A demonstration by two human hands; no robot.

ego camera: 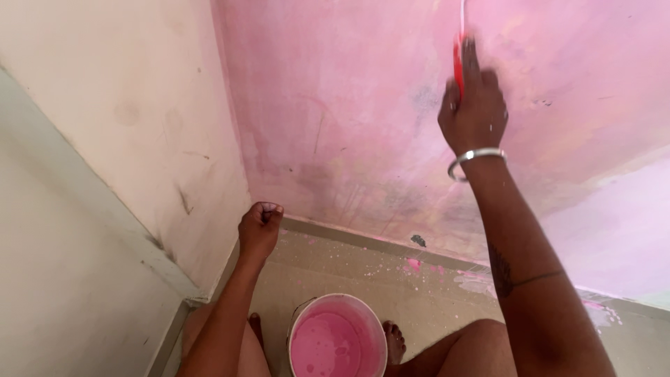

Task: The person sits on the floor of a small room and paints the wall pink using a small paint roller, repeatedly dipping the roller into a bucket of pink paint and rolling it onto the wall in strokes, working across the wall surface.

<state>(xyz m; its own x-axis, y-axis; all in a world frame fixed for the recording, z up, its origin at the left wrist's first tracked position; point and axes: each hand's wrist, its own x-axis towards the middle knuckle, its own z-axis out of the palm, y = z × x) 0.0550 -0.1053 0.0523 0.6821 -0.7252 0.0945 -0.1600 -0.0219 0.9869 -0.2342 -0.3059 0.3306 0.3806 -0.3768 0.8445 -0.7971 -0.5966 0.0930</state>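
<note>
Right hand [474, 112] gripping red brush [458, 66], handle upright (bristles hidden), pink wall [349, 105]

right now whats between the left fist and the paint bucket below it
In the head view, only bare, paint-speckled floor lies between the left hand and the bucket of pink paint; the left forearm runs down beside it.

Right hand [473, 105] raised against pink wall [349, 105], closed on a red-handled tool [458, 66], probably a brush; its head is cut off at the frame top. Left hand [259, 227] fisted, empty, near the corner. Bucket [338, 338] of pink paint on floor [335, 269] between bare feet.
</note>
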